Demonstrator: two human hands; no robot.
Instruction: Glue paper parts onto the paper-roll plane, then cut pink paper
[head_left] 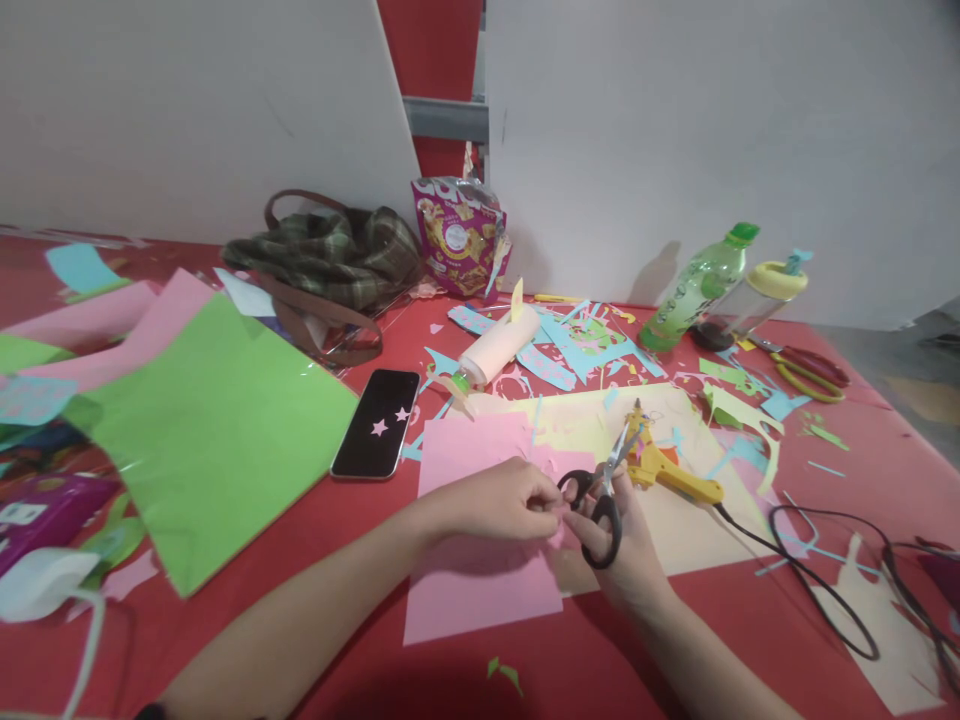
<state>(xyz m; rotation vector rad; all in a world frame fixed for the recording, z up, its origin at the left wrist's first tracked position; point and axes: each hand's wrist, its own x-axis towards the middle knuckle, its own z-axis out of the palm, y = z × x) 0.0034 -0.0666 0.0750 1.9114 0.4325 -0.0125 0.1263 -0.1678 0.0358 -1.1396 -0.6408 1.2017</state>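
My right hand (pixel 628 552) is closed around black-handled scissors (pixel 607 528), whose blades point up and away from me. Close beside it, my left hand (pixel 510 500) is pinched shut. A small pink paper piece (pixel 556 532) shows at the fingertips where both hands meet; its shape is mostly hidden. Beneath the hands lies a pink paper sheet (pixel 480 590) with a cut right edge. Two small pink paper stars (pixel 380 428) rest on a dark-screened phone (pixel 367 455) left of the hands. A yellow glue gun (pixel 679 478) lies just beyond my right hand on a cream sheet (pixel 720 530).
A large green sheet (pixel 217 430) covers the left side. Further back are a plaid bag (pixel 330 250), a purple snack pouch (pixel 456 240), a paper-wrapped bottle (pixel 499 348) and a green bottle (pixel 697 285). Red-handled scissors (pixel 814 365) lie right, near a black cable (pixel 817 590) and paper scraps.
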